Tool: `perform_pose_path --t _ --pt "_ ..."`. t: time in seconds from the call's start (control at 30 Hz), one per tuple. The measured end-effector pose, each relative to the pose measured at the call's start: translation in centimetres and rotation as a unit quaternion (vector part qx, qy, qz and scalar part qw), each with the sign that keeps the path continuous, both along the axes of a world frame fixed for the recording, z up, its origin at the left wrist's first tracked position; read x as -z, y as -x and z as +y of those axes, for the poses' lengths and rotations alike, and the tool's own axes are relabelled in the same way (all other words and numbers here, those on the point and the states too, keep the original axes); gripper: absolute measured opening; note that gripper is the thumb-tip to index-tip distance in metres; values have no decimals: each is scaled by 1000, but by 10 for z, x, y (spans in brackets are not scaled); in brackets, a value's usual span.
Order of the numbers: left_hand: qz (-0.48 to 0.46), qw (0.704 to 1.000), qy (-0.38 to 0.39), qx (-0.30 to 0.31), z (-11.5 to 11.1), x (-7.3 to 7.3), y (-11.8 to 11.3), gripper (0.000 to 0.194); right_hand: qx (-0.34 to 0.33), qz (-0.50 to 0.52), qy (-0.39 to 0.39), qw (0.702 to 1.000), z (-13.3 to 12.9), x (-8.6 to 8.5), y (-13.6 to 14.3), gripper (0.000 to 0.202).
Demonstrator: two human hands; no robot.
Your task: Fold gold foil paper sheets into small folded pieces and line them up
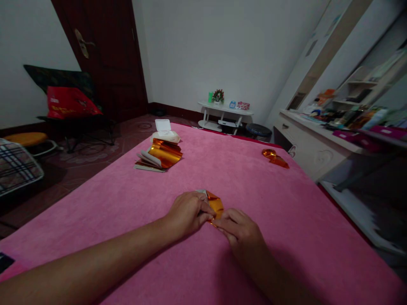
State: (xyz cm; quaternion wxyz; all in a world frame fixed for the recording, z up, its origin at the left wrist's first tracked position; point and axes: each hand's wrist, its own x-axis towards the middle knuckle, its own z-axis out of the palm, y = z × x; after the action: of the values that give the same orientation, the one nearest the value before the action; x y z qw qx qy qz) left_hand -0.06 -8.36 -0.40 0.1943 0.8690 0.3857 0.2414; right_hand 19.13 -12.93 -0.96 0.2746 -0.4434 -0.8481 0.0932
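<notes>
1. Fingers [206, 207] of the left hand [188, 209] and right hand [244, 227] pinch the near edge of a shiny gold-and-grey foil-paper sheet [216, 206], between them over the soft pink cloth [127, 205].
2. Best, it seems, to steady it with the left while the right presses the fold.
3. Tugging could tear thin foil.

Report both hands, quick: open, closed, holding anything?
Left hand: closed, thumb and fingers on the gold foil paper.
Right hand: closed, fingertips on its near edge.
</notes>
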Motion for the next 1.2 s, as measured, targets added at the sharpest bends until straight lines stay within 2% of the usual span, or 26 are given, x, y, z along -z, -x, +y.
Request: perform_pose_path --t 0.17,0.3,0.53,0.8,0.97,1.13,1.2 --pt "-3 1000 3 -2 0 0 1 15 -27 -65 -76 995 -11 4 -3 29" --pt "-7 1000 4 2 -1 -3 1 15 -36 -108 -71 991 -20 -2 -3 28" --pt "-6 1000 -11 7 -1 -2 1 12 -37 -145 -71 986 -13 -7 -3 35" --pt "-4 1000 -24 6 -1 0 2 12 -16 -110 -40 993 -20 -17 5 32" --pt "-17 1000 -26 4 -3 1 2 15 -12 -73 -87 994 -25 -15 15 33" --pt "12 998 -63 8 -5 4 1 18 -35 -112 -177 977 -33 -4 12 35" --pt "45 995 -93 5 -7 4 1 22 -34 -129 -185 974 -35 -2 9 36"
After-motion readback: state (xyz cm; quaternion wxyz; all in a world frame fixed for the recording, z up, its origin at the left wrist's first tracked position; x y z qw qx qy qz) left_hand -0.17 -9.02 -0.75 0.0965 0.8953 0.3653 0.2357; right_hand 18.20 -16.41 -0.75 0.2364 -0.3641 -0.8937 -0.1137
